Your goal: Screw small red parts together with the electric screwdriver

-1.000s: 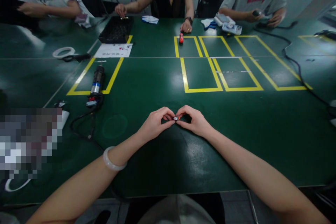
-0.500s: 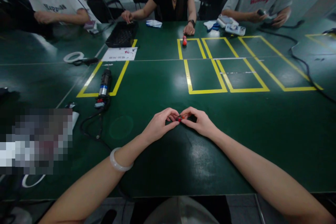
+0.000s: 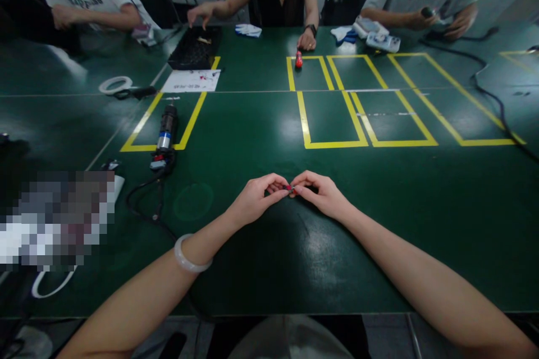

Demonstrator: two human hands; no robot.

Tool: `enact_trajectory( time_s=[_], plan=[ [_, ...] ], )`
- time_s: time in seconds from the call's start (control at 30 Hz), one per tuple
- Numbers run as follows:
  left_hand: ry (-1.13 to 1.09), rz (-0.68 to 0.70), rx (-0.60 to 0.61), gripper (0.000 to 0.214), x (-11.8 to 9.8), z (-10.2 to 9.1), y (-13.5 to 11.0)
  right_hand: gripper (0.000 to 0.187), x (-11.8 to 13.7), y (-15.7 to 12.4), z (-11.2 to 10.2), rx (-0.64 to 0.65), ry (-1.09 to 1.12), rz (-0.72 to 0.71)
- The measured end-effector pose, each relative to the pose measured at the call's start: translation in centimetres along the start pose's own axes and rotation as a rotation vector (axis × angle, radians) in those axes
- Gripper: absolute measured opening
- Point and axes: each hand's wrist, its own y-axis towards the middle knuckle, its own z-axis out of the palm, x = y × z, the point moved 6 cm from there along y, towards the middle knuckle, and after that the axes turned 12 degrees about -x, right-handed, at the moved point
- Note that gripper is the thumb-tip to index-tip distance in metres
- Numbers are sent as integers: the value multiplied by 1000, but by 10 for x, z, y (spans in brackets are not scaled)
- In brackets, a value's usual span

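Note:
Just above the green table (image 3: 248, 269), my left hand (image 3: 256, 199) and my right hand (image 3: 319, 193) meet at their fingertips. Between them is a small red and dark piece (image 3: 290, 188), pinched from both sides by thumbs and fingers. It is too small, and too much covered by the fingers, to tell its kind. My left fingers close on its darker end, while an orange-red bit shows at my right fingertips. A pale bangle sits on my left wrist.
To the left lies a corded electric screwdriver (image 3: 165, 134). Yellow tape outlines (image 3: 337, 145) mark the table beyond my hands. Farther off are a black crate (image 3: 196, 47), a white tape roll (image 3: 115, 85) and a red object (image 3: 298, 59) by a co-worker's hand. Three people sit opposite.
The small piece has turned slightly between my fingertips; both hands stay nearly in place. Across the table, a co-worker's hand has lifted a little above the black crate. The view has tilted slightly.

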Motion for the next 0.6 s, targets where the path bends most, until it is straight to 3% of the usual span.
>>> enact_trajectory(
  time_s=[0.23,0.4,0.6],
  plan=[
    [-59,-28,7,27,1,0,0,13,-2,1,0,0,24,8],
    [-96,-49,-1,25,1,0,-1,12,3,1,-1,-11,6,-65],
    [8,48,-50,21,-5,-3,-1,17,7,1,-2,-36,-20,-89]
  ],
)
